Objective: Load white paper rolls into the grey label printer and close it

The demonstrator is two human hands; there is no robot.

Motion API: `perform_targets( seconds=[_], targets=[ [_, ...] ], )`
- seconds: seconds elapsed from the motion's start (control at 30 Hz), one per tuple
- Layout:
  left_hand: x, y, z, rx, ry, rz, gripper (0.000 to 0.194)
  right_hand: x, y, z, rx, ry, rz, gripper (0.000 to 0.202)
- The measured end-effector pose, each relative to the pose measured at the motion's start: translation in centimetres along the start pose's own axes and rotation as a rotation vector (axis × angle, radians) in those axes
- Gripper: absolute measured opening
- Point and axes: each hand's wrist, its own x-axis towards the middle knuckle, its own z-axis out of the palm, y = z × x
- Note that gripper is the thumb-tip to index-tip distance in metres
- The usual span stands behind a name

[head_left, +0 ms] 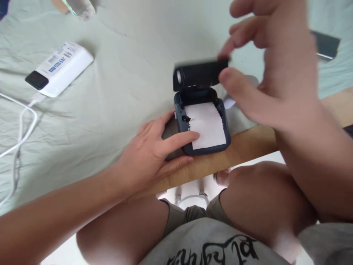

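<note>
A small dark blue mini printer [180, 129] lies near the table's front edge, its black lid [198, 75] raised at the far side. White paper [208, 125] with a jagged edge lies over the open compartment. My left hand [154, 145] holds the printer from its left side, one finger pressing on the paper and the thumb at the front corner. With thumb and fingertips, my right hand [275, 66] pinches the right end of the lid; it is slightly blurred. Behind that hand, a whitish item [228, 101] is partly hidden.
A white power bank [63, 66] with a dark display sits at the left, a white cable [20, 121] plugged into it. A dark flat object [327, 46] lies at the right. A clear object [81, 9] is at the top. Pale green cloth [132, 73] covers the wooden table [248, 141].
</note>
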Motion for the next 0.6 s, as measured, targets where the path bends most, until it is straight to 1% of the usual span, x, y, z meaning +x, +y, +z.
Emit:
perform_targets(
  seconds=[0.07,0.13,0.2,0.27,0.3,0.37,0.4,0.43,0.47,0.5,0.53,0.57,0.6],
  targets=[
    [0.0,0.1,-0.2,0.007,-0.022,-0.004,0.047,-1.2,-0.7,0.0,-0.073,0.061,-0.045,0.043],
    [0.1,0.1,-0.5,0.004,-0.034,-0.019,0.049,-2.4,-1.1,0.2,-0.108,0.101,-0.116,0.033],
    [0.2,0.2,-0.8,-0.02,-0.049,-0.046,0.06,-3.2,-1.2,0.6,-0.092,0.115,-0.178,0.024],
    [0.2,0.3,-0.9,-0.049,-0.068,-0.059,0.076,-3.5,-1.3,0.9,-0.073,0.083,-0.209,0.012],
    [0.2,0.4,-0.9,-0.05,-0.067,-0.062,0.082,-3.6,-1.4,0.9,-0.072,0.072,-0.215,0.01],
    [0.2,0.5,-0.5,-0.018,-0.045,-0.068,0.088,-3.8,-1.5,0.6,-0.09,0.081,-0.231,0.009],
    [0.2,0.5,-0.3,0.006,-0.026,-0.071,0.089,-3.9,-1.3,0.3,-0.094,0.063,-0.247,0.01],
    [0.2,0.6,-0.1,0.025,-0.01,-0.074,0.089,-4.1,-0.8,-0.1,-0.083,0.018,-0.258,0.012],
    [0.2,0.6,0.0,0.035,0.0,-0.078,0.089,-4.2,0.0,-0.6,-0.074,-0.033,-0.223,0.015],
    [0.2,0.7,0.0,0.039,0.001,-0.078,0.089,-4.3,1.4,-1.1,-0.077,-0.089,-0.149,0.017],
    [0.2,0.7,0.0,0.038,0.007,-0.083,0.088,-4.2,3.1,-1.8,-0.062,-0.13,-0.033,0.018],
    [0.3,0.6,-0.1,0.031,0.001,-0.085,0.087,-3.9,5.3,-2.4,-0.146,-0.044,0.196,0.015],
    [0.4,0.6,-0.3,0.016,-0.017,-0.086,0.086,-3.5,7.8,-3.1,-0.232,0.019,0.373,0.011]
  ],
)
